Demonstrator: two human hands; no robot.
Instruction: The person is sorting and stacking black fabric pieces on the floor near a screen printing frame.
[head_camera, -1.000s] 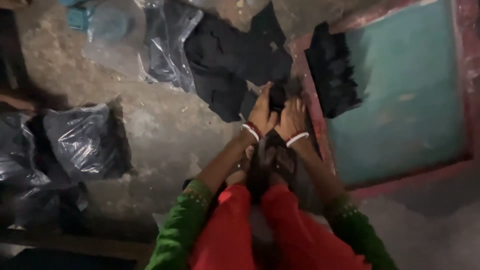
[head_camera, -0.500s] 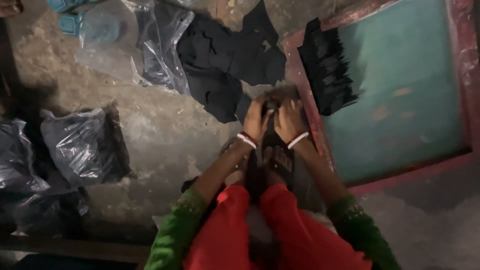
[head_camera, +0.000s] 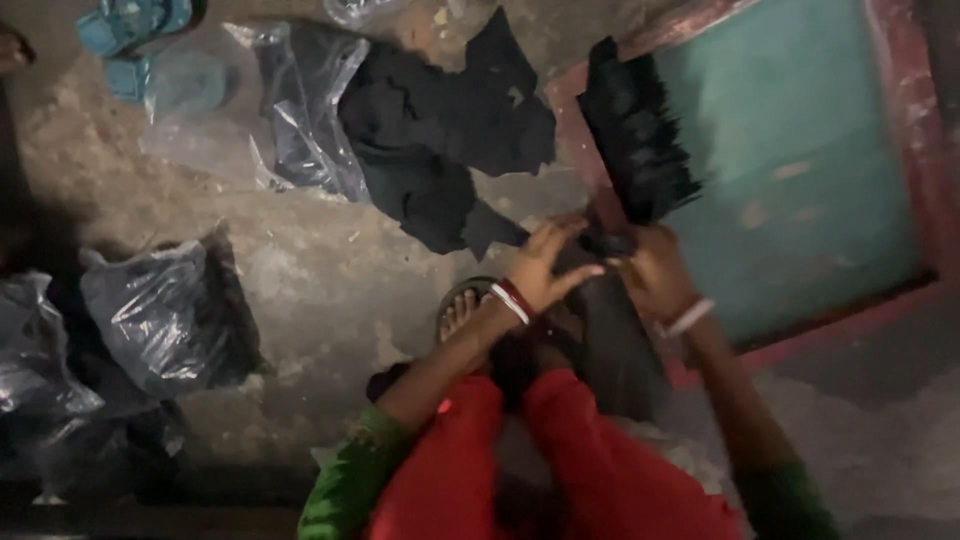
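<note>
both hands (head_camera: 600, 265) pinch a black cloth piece (head_camera: 598, 247) just below the black stack (head_camera: 635, 130); a loose pinch could drop it.

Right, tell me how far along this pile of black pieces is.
Done: a neat stack of black pieces lies on the teal board. In hand: left hand and right hand work one small black piece. Left: a loose black heap and bagged bundles.
</note>
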